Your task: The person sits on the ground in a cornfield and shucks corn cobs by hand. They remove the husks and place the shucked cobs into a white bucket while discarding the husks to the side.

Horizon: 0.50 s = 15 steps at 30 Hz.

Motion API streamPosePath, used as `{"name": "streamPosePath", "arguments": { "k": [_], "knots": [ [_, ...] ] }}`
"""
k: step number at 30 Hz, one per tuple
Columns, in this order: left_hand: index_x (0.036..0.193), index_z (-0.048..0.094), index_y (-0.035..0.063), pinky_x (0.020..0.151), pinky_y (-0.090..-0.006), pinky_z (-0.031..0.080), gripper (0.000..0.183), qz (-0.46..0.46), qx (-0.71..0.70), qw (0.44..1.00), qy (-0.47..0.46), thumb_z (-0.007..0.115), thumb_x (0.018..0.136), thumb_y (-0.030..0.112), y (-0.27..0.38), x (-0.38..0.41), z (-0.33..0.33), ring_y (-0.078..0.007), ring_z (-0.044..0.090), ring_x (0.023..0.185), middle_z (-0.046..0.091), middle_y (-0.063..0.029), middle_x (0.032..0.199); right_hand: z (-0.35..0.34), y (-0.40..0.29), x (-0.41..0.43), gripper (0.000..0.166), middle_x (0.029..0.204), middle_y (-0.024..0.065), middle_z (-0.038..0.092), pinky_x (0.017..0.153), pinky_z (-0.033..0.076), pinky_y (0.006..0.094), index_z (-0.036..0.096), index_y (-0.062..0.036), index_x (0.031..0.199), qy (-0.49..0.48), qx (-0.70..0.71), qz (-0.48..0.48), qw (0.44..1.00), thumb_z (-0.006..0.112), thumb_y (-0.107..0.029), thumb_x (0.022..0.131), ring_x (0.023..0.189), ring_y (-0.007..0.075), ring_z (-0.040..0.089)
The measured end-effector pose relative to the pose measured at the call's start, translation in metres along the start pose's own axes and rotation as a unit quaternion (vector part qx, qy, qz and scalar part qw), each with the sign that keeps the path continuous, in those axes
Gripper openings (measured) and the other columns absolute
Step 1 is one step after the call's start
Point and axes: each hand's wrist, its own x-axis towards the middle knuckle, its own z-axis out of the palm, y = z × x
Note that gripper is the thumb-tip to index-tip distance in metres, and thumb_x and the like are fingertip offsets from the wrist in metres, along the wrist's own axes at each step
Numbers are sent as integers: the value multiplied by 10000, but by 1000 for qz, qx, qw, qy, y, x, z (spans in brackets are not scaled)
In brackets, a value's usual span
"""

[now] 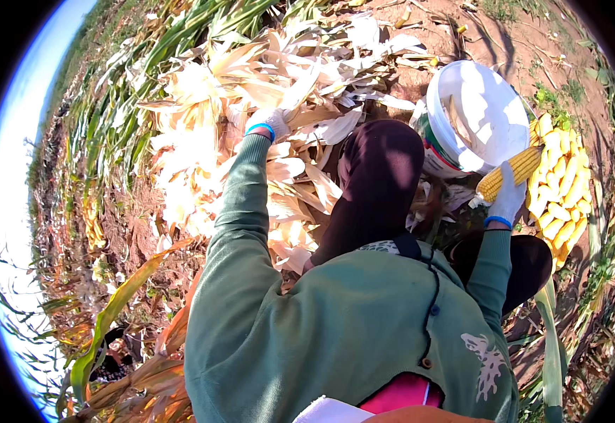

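My right hand [509,196], in a white knitted glove with a blue cuff, holds a husked yellow ear of corn [513,170] beside the near rim of a white plastic bucket [437,106]. The ear is tilted, with a pale stub at its lower left end. My left hand [275,122], gloved the same way, is at a large heap of dry corn husks [191,153]; its fingers are partly hidden among the pale leaves, so its grip is unclear. Inside the bucket a dry husk leaf [459,122] is visible. Many husked ears [561,185] lie piled to the right of the bucket.
My bent knee [384,153] is between the husk heap and the bucket. Green corn stalks [173,42] lie at the upper left. A smaller group of yellow ears [93,227] is farther left. A long leaf [112,301] rises at the lower left. Bare soil [418,34] shows above the bucket.
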Motion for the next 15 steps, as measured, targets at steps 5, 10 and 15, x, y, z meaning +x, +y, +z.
{"name": "streamPosePath", "arguments": {
  "k": [5, 10, 15],
  "knots": [
    [1280, 529, 112, 902, -419, 482, 570, 45, -30, 988, 143, 679, 794, 371, 28, -35, -98, -342, 613, 1050, 644, -171, 1140, -4, 1, -2, 517, 1072, 135, 618, 715, 514, 315, 527, 72, 1204, 20, 16, 6, 1000, 730, -209, 820, 860, 194, 619],
    [1283, 509, 148, 1040, -483, 333, 472, -13, 170, 832, 527, 625, 846, 282, 8, -18, -146, -274, 541, 1111, 606, -97, 1123, -6, 0, 0, 467, 1024, 128, 630, 705, 517, 304, 546, 80, 1145, 13, -1, 1, 1000, 729, -195, 814, 843, 188, 631],
    [1473, 299, 202, 1132, -538, 193, 686, -278, 179, 902, 277, 609, 869, 301, -69, 27, -164, -290, 376, 1343, 425, -101, 1442, -7, 3, -1, 439, 1002, 116, 631, 701, 513, 298, 558, 76, 1119, 3, 13, 8, 1000, 725, -195, 817, 830, 174, 627]
  ]
}}
